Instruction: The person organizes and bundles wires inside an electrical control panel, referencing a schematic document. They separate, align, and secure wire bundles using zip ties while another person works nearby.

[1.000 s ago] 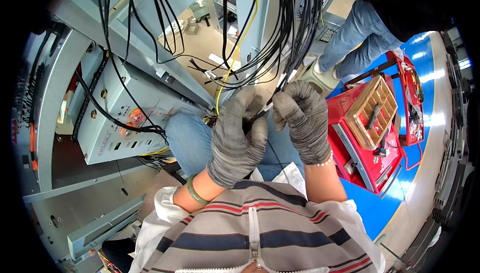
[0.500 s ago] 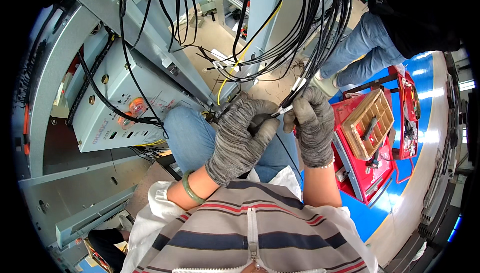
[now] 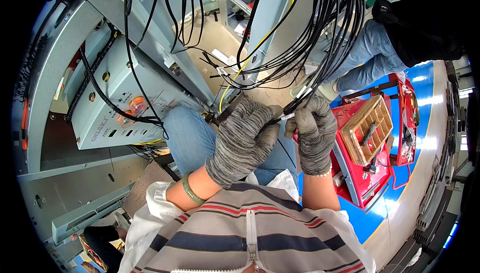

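My left hand (image 3: pixel 242 135), in a grey knit glove, is closed, its thumb and forefinger together around a dark piece that looks like the end of a black cable (image 3: pixel 273 121). Its palm side is hidden. A dark strip (image 3: pixel 229 110) shows behind its knuckles; I cannot make out what it is. Just to the right, my gloved right hand (image 3: pixel 316 135) pinches black cable beside a white marker sleeve (image 3: pixel 287 116). From there a thick bundle of black cables (image 3: pixel 320 48) rises over the right hand. One thin black wire hangs below, between the hands.
A grey control box (image 3: pixel 112 103) with orange-red knobs stands left, within a metal frame (image 3: pixel 150 48). A yellow wire (image 3: pixel 250 55) runs among loose cables ahead. To the right are a red tool cart (image 3: pixel 355 183) with a wooden divided tray (image 3: pixel 367 130) and a person in jeans (image 3: pixel 372 48).
The view has shifted slightly. Both hands stay close together; the dark gap between my left thumb and fingers has narrowed. The right hand keeps its pinch, and the cable bundle has swung a little right.
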Demonstrator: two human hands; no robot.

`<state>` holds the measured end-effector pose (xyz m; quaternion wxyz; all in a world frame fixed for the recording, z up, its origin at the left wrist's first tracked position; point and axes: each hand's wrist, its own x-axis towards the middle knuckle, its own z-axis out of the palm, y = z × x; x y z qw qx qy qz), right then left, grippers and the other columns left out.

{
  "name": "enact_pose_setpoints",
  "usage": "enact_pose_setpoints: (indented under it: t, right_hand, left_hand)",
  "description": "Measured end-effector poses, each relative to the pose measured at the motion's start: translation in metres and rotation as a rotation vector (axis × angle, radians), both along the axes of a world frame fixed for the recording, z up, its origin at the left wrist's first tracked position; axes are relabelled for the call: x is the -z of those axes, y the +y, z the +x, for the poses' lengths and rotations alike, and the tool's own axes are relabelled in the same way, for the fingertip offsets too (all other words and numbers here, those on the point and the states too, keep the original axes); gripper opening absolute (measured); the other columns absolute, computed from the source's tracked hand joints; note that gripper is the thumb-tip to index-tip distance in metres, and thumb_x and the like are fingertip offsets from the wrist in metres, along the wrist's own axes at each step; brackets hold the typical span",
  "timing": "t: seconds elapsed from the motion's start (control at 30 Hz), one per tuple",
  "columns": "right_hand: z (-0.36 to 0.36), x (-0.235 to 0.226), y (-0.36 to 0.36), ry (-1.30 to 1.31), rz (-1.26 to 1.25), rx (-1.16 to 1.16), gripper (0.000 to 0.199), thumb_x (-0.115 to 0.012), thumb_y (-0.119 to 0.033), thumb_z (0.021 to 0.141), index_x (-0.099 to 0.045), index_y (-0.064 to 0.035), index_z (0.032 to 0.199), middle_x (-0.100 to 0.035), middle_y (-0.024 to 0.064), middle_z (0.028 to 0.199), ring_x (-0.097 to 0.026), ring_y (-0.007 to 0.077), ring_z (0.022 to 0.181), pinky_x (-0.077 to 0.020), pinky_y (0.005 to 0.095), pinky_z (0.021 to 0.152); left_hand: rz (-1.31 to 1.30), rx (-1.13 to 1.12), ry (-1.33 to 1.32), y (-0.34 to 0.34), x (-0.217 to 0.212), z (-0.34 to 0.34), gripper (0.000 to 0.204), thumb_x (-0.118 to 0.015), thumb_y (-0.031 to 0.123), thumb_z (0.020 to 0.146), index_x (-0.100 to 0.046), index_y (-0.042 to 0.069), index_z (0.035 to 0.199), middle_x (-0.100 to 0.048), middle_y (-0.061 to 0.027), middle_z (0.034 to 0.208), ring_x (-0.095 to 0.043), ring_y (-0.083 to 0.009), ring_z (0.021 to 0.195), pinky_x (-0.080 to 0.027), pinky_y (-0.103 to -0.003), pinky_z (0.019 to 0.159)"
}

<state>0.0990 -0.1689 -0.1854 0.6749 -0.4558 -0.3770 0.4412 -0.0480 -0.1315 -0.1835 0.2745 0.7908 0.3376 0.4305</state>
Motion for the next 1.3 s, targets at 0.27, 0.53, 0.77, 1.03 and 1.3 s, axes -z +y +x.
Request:
enact_pose_setpoints:
  t: [0.27,0.53,0.77,1.03,1.3]
  right_hand:
    - [0.021,0.002,0.014,-0.219,0.071,0.257,0.027,-0.059,-0.020,0.083,-0.054,-0.0018,0.102,-0.058,0.0082,0.086,-0.058,0.0148,0.069,-0.0496,0.0277,0.063]
    - [0.026,-0.001,0.016,-0.002,-0.048,-0.073,0.024,-0.058,-0.016,0.085,-0.059,-0.0018,0.104,-0.062,0.0028,0.093,-0.055,0.0103,0.085,-0.0439,0.0248,0.078]
    - [0.025,0.002,0.009,-0.642,-0.073,0.074,0.028,-0.056,-0.023,0.084,-0.059,-0.0003,0.100,-0.062,0.0045,0.093,-0.056,0.0138,0.085,-0.0442,0.0269,0.078]
    - [0.023,-0.007,0.018,-0.286,-0.009,0.142,0.028,-0.045,-0.019,0.076,-0.053,0.0026,0.092,-0.055,0.0103,0.082,-0.049,0.0166,0.066,-0.0426,0.0292,0.058]
    - [0.026,0.016,0.023,-0.184,0.110,-0.007,0.028,-0.054,-0.010,0.081,-0.049,-0.0042,0.108,-0.054,0.0089,0.095,-0.053,0.0192,0.077,-0.0475,0.0320,0.062]
  left_hand:
    - [-0.615,0.114,-0.229,-0.002,0.008,-0.004,0.026,-0.065,0.002,0.075,-0.059,0.005,0.101,-0.055,-0.0003,0.083,-0.049,-0.0069,0.075,-0.043,-0.021,0.067]
    - [-1.005,0.126,-0.428,-0.006,-0.005,-0.001,0.027,-0.066,0.016,0.078,-0.059,0.004,0.102,-0.054,0.0028,0.069,-0.049,-0.0039,0.052,-0.039,-0.017,0.047]
    - [-1.136,0.189,-0.563,-0.007,-0.006,-0.005,0.019,-0.062,0.022,0.084,-0.058,0.007,0.095,-0.053,0.0024,0.068,-0.047,-0.0043,0.054,-0.036,-0.017,0.047]
    - [-0.706,0.182,-0.397,-0.013,0.026,0.012,0.029,-0.061,0.027,0.085,-0.056,0.007,0.106,-0.055,-0.0003,0.088,-0.049,-0.0091,0.076,-0.043,-0.023,0.065]
    - [-1.078,0.257,-0.438,-0.012,0.004,-0.001,0.028,-0.059,0.030,0.086,-0.055,0.008,0.104,-0.047,0.0048,0.072,-0.041,-0.0036,0.053,-0.034,-0.019,0.045]
